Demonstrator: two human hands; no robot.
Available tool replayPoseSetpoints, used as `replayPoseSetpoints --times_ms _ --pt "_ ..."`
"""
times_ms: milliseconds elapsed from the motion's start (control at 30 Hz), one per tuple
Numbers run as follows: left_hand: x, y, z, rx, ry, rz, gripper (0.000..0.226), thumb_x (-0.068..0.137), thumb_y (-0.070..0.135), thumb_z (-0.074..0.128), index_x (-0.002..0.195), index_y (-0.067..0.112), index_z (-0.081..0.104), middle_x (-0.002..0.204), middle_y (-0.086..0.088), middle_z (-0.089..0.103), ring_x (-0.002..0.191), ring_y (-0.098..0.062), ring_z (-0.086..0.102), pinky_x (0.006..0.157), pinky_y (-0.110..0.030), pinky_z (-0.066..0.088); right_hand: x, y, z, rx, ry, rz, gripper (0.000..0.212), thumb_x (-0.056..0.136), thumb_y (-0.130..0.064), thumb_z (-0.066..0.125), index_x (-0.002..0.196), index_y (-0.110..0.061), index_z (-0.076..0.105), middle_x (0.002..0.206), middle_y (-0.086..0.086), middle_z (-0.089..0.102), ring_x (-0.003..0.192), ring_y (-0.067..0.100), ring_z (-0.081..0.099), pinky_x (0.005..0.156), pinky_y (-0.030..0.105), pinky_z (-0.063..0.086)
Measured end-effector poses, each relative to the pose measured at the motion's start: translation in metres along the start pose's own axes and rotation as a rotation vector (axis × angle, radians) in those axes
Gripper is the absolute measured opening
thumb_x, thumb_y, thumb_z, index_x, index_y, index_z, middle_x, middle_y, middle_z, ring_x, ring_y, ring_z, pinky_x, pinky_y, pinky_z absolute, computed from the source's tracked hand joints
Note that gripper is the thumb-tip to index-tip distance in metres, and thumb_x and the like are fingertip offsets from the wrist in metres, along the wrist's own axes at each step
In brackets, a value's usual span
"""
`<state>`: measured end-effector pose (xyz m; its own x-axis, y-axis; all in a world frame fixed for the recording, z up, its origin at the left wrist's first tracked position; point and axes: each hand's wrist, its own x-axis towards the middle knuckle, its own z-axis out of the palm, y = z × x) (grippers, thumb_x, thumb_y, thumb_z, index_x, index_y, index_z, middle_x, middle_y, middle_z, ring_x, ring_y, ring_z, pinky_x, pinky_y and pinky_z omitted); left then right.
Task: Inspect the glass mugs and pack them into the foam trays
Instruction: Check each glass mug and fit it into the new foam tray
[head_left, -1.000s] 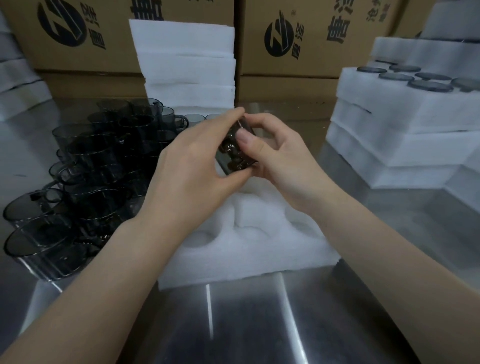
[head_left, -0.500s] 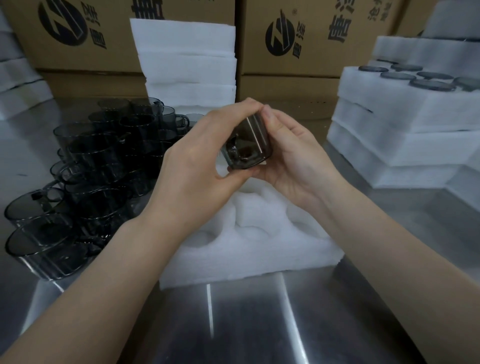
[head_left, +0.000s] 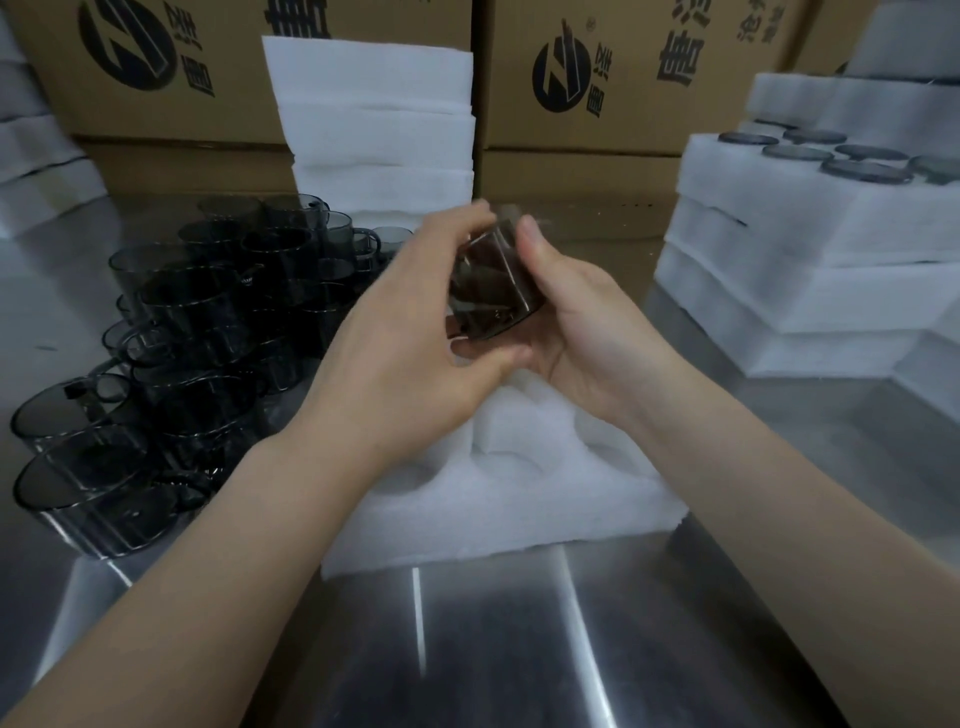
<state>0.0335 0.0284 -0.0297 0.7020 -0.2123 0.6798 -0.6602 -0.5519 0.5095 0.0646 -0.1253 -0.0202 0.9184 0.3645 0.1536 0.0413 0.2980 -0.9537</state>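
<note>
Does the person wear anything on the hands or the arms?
No. The left hand and the right hand are bare, without gloves, and no ring shows. No sleeve, watch or bracelet shows up to the picture's edge.

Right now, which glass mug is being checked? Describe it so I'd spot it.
Find the shiny steel table and the white foam tray with round pockets at its middle. Just above that tray, the left hand and right hand grip one smoky grey glass mug. Unlike the crowd of matching mugs standing at the left, it is lifted and tilted.
</note>
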Motion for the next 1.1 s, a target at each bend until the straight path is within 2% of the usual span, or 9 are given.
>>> replayPoseSetpoints --times_ms 133,300,467,567,667,733,867,1033,1100 --pt "0.0 -0.002 0.0 0.096 0.004 0.029 0.072 0.078 0.018 0.079 0.142 0.02 0.045 0.131 0.006 0.057 0.12 -0.01 0.054 0.1 -0.035 0.047 -0.001 0.0 0.002 -0.059 0.085 -0.012 0.047 0.101 -0.037 0.046 0.115 0.003 0.064 0.106 0.024 0.071 0.095 0.036 0.07 0.079 0.048 0.058" --pt "-0.001 0.0 -0.003 0.023 -0.045 0.115 0.072 0.076 0.018 0.077 0.141 0.021 0.044 0.134 0.008 0.054 0.122 -0.009 0.053 0.102 -0.032 0.045 -0.001 -0.005 -0.001 0.03 0.11 0.022 0.04 0.102 -0.029 0.048 0.118 0.005 0.062 0.11 0.029 0.067 0.09 0.04 0.069 0.053 0.038 0.058" --pt "-0.001 -0.002 -0.002 -0.066 -0.03 0.165 0.079 0.074 -0.005 0.075 0.136 0.028 0.039 0.15 -0.001 0.041 0.145 -0.016 0.029 0.116 -0.026 0.028 0.001 -0.006 -0.007 0.166 -0.271 0.211 0.059 0.101 -0.05 0.034 0.147 -0.013 0.041 0.137 0.019 0.055 0.122 0.035 0.055 0.101 0.045 0.045" --pt "-0.002 0.0 -0.001 -0.066 -0.019 0.147 0.079 0.075 0.003 0.078 0.137 0.03 0.037 0.148 0.004 0.042 0.143 -0.019 0.033 0.115 -0.042 0.033 0.002 -0.004 -0.011 0.235 -0.368 0.275 0.064 0.097 -0.056 0.036 0.144 -0.012 0.043 0.133 0.018 0.056 0.117 0.034 0.058 0.099 0.044 0.049" --pt "-0.001 0.001 -0.003 -0.014 -0.014 0.155 0.08 0.072 0.015 0.081 0.141 0.02 0.041 0.143 0.001 0.048 0.135 -0.021 0.043 0.11 -0.048 0.038 0.003 -0.003 -0.012 0.225 -0.324 0.228 0.058 0.093 -0.049 0.045 0.134 -0.009 0.051 0.122 0.02 0.06 0.101 0.031 0.065 0.086 0.043 0.056" --pt "0.0 0.001 -0.003 0.02 -0.006 0.158 0.081 0.072 0.022 0.083 0.142 0.014 0.043 0.139 0.001 0.051 0.13 -0.014 0.047 0.11 -0.036 0.038 0.003 -0.002 -0.012 0.231 -0.253 0.167 0.051 0.088 -0.039 0.054 0.125 -0.005 0.058 0.117 0.018 0.064 0.102 0.031 0.066 0.08 0.045 0.058" --pt "-0.001 0.004 0.0 0.057 0.031 0.119 0.078 0.076 0.018 0.082 0.143 0.01 0.043 0.138 0.0 0.054 0.126 -0.006 0.047 0.107 -0.014 0.035 0.005 0.0 -0.012 0.153 -0.175 0.107 0.048 0.082 -0.037 0.061 0.117 -0.005 0.062 0.109 0.012 0.067 0.102 0.026 0.065 0.093 0.048 0.051" --pt "-0.002 0.004 -0.002 0.01 0.029 0.147 0.074 0.074 0.011 0.082 0.14 0.006 0.048 0.14 -0.005 0.054 0.128 -0.007 0.049 0.109 -0.018 0.037 0.005 -0.001 -0.01 0.136 -0.124 0.087 0.042 0.084 -0.037 0.059 0.113 -0.008 0.065 0.111 0.013 0.067 0.101 0.026 0.066 0.092 0.05 0.048" --pt "-0.001 0.005 -0.003 -0.009 -0.009 0.182 0.071 0.074 0.01 0.082 0.137 0.005 0.049 0.142 -0.005 0.052 0.131 -0.009 0.048 0.11 -0.022 0.037 0.003 -0.002 -0.009 0.144 -0.089 0.067 0.032 0.091 -0.028 0.055 0.111 -0.006 0.065 0.104 0.014 0.069 0.096 0.028 0.068 0.08 0.048 0.057"
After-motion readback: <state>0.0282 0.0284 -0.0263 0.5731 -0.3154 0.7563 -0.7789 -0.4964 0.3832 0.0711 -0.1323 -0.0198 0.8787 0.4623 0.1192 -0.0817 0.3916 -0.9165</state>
